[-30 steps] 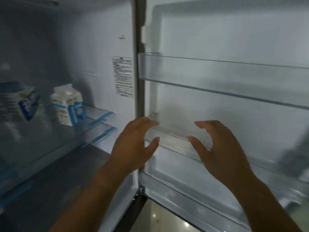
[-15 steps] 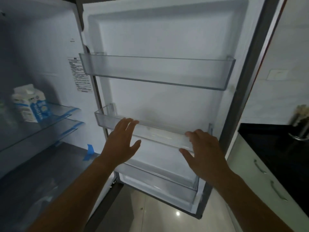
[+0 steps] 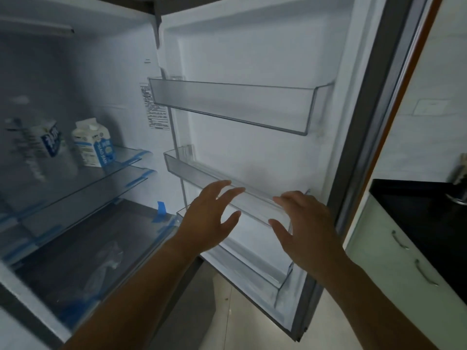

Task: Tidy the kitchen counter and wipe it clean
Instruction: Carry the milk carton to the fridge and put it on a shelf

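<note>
You're getting a dim, cool, bluish picture. The white liner of the fridge door (image 3: 252, 59) is the brightest surface, and the fridge interior (image 3: 50, 72) on your left sinks into grey shadow. A soft shadow lies on the liner just above your left hand (image 3: 207, 218) and right hand (image 3: 305, 228). The far-left milk carton (image 3: 48, 140) is smeared with blur; its neighbour carton (image 3: 93, 145) reads sharper. The wide lens bows the door's metal edge (image 3: 379, 122), and the black counter (image 3: 417, 218) shows almost no detail.

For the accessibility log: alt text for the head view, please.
The left hand and right hand, both spread open, reach toward the clear middle door bin of an open fridge. A milk carton stands on a glass shelf inside; a black counter is at far right.
</note>
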